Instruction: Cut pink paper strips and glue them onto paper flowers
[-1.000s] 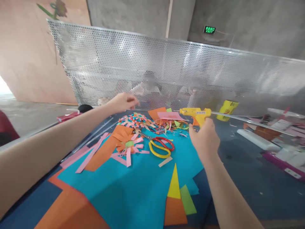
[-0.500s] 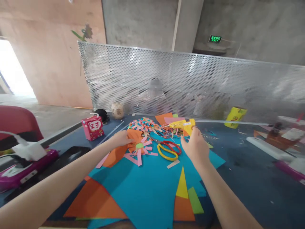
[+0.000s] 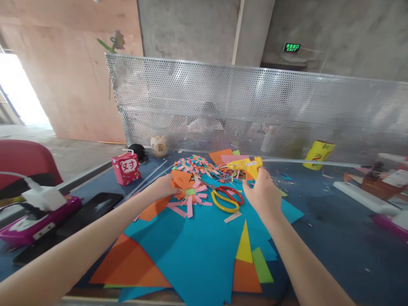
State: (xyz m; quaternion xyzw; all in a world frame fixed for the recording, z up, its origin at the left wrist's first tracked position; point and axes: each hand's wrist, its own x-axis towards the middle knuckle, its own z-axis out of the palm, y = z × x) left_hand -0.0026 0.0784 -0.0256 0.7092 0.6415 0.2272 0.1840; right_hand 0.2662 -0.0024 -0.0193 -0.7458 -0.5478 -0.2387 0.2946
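My left hand [image 3: 166, 186] grips the edge of an orange and pink paper flower [image 3: 190, 192] with a green centre; some of its pink strips lie over the blue sheet [image 3: 191, 246]. In my right hand [image 3: 262, 191] is a yellow glue gun [image 3: 247, 166], its nozzle pointing left. Scissors [image 3: 227, 208] with one red and one yellow handle lie between my hands, blades toward the flower. Just behind sits a pile of finished-looking multicoloured paper flowers [image 3: 194, 163], beside a tangle of thin paper scraps [image 3: 226, 173].
Orange paper [image 3: 130, 263] and a yellow triangle [image 3: 245, 244] lie in front. At left stand a red drink carton [image 3: 126, 169], a black phone [image 3: 100, 202] and a purple power strip [image 3: 41, 227]. A perforated metal screen [image 3: 239, 106] runs behind the table, with a person beyond it.
My left hand has lifted the orange and pink flower slightly and shifted it a little to the right. The glue gun stays in my right hand, and the view has moved slightly.
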